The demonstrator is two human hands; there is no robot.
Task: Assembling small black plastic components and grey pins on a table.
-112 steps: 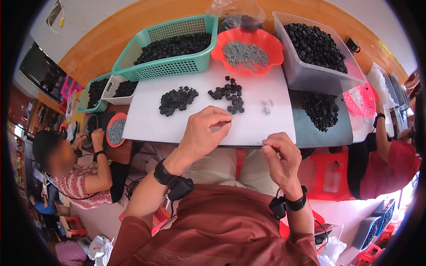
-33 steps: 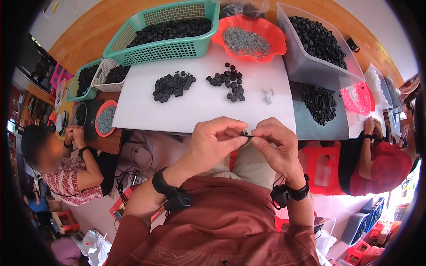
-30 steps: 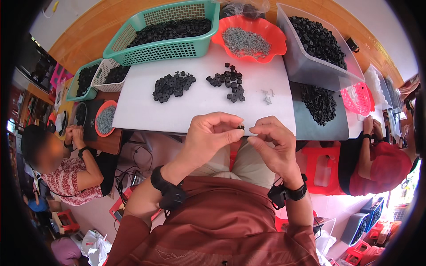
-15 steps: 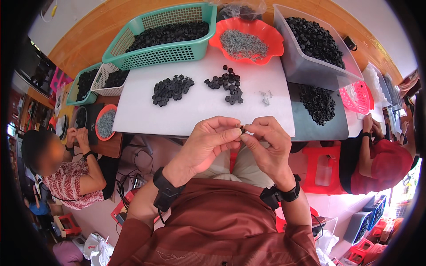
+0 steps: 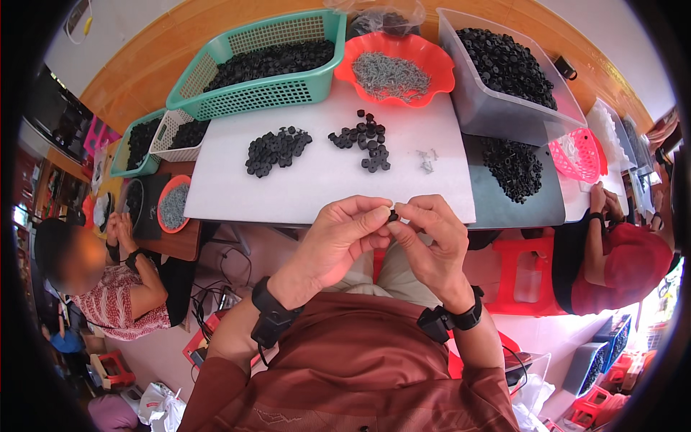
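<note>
hands (image 5: 389, 234) now together on small black part (image 5: 393, 215)

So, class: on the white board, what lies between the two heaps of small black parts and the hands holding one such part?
In the head view, only bare white board separates the heaps from the hands.

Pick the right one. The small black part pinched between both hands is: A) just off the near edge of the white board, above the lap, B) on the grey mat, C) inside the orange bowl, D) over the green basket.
A: the black part sits between the fingers of the left hand and right hand, just short of the white board.
</note>
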